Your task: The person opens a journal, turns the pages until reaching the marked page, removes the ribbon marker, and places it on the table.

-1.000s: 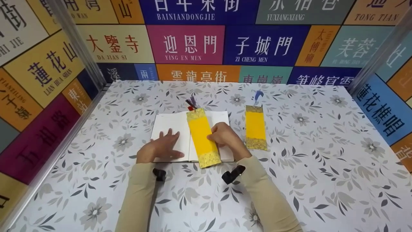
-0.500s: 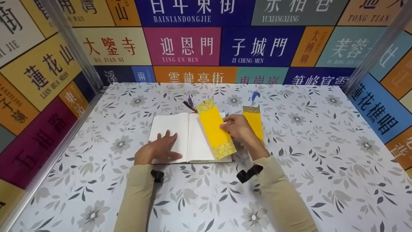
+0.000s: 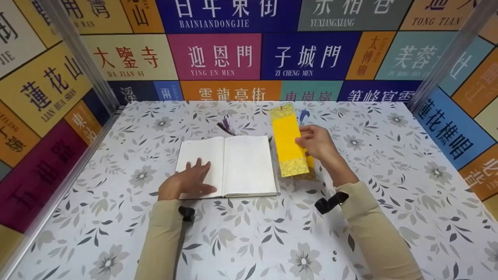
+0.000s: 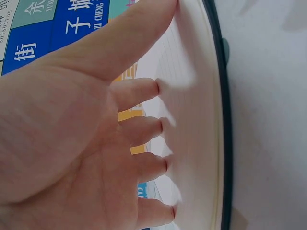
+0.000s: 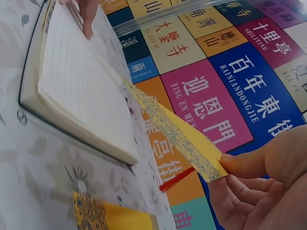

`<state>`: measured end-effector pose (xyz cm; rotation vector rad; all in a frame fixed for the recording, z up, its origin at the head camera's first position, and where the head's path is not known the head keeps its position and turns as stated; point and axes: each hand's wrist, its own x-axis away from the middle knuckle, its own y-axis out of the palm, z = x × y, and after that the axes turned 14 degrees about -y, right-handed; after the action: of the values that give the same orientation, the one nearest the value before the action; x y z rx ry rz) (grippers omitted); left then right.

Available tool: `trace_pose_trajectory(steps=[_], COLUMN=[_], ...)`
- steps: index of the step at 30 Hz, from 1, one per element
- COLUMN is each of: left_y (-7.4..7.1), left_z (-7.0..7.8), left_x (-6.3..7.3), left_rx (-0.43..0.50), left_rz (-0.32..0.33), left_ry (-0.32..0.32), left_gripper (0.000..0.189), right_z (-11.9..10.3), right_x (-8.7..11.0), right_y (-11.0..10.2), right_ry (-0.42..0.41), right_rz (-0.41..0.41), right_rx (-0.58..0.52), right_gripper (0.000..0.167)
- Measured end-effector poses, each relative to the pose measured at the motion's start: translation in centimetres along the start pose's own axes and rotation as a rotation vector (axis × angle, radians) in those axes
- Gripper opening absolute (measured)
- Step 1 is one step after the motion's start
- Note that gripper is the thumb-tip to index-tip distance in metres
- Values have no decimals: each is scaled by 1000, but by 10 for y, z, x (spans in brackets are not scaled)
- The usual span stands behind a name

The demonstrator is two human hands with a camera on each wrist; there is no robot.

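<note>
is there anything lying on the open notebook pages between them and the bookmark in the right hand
Nothing visible. The right hand pinches the yellow bookmark just right of the open notebook. Only the left hand lies flat on the left page; the right page is bare.

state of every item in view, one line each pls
notebook: open, flat on the table, pages bare.
left hand: fingers straight, pressing the left page.
right hand: pinching the lifted bookmark.
lifted bookmark: held off the table, right of the notebook.
second bookmark: lying on the table under the lifted one.
</note>
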<state>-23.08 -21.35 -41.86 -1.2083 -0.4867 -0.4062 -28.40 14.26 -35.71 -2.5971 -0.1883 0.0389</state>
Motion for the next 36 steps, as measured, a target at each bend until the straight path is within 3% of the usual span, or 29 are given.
trace_pose_trajectory(steps=[3,8,14,18,25,29,36], left_y=[-1,-3,-4,-3,-1,0,-1], left_z=[-1,-1,0,2,5,5,1], left_x=[0,0,1,0,-1,0,1], left_rx=[7,-2,2,-10,-18,-17,-4], left_rz=[-2,1,1,2,4,8,6], left_ry=[-10,-23,-25,-26,-9,0,-9], left_gripper=[93,93,94,94,93,92,92], right_z=[6,16,24,32,58,70,79], right_x=[-4,-14,-31,-42,-52,-56,-62], right_y=[-14,-34,-55,-68,-80,-86,-88], right_ry=[-4,-17,33,70,138,102,42], right_rz=[30,96,124,119,96,117,170], right_rx=[4,114,199,165,-16,-68,-56], right_gripper=[50,53,56,59,64,65,62])
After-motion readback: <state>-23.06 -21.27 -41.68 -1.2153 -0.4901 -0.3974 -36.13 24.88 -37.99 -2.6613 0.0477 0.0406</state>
